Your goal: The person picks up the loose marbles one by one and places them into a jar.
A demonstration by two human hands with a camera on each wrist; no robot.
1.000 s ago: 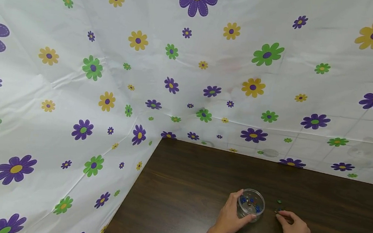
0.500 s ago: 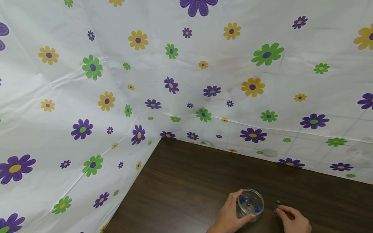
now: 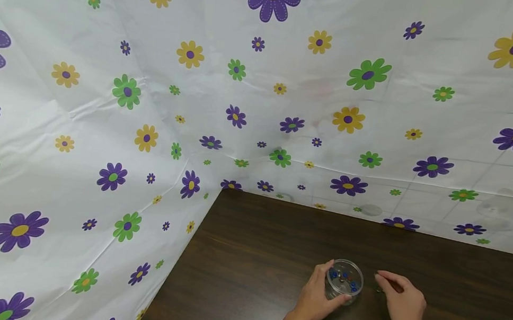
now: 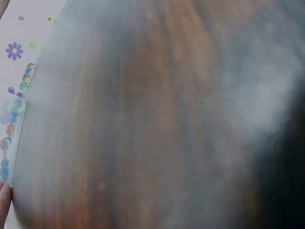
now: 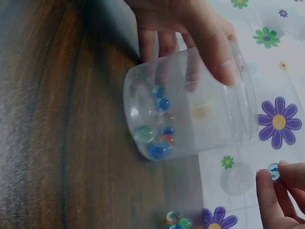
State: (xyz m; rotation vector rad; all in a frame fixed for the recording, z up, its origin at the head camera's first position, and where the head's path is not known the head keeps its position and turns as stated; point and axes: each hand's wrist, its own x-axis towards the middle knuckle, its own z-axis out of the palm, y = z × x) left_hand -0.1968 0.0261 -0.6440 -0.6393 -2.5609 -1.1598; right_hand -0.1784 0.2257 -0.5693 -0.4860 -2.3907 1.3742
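Observation:
A clear round plastic jar (image 3: 344, 283) stands upright on the dark wooden table, holding several blue, red and green glass marbles (image 5: 163, 104) at its bottom. My left hand (image 3: 320, 298) grips it from the left, fingers behind and thumb across the near side. Between thumb and fingertip my right hand (image 3: 404, 303) pinches a small clear marble (image 5: 273, 171) with a blue swirl, just right of the jar and raised above the table. Several loose marbles (image 5: 177, 221) lie on the wood under and beside this hand, partly hidden by it in the head view.
The brown wood-grain table (image 3: 266, 236) reaches back to a white sheet (image 3: 264, 97) printed with purple, yellow and green flowers, hung along the back and left. In the left wrist view the table fills most of the picture, blurred.
My right hand has moved up and slightly left, off the loose marbles, with a marble in its fingertips. The left hand and the jar stay put.

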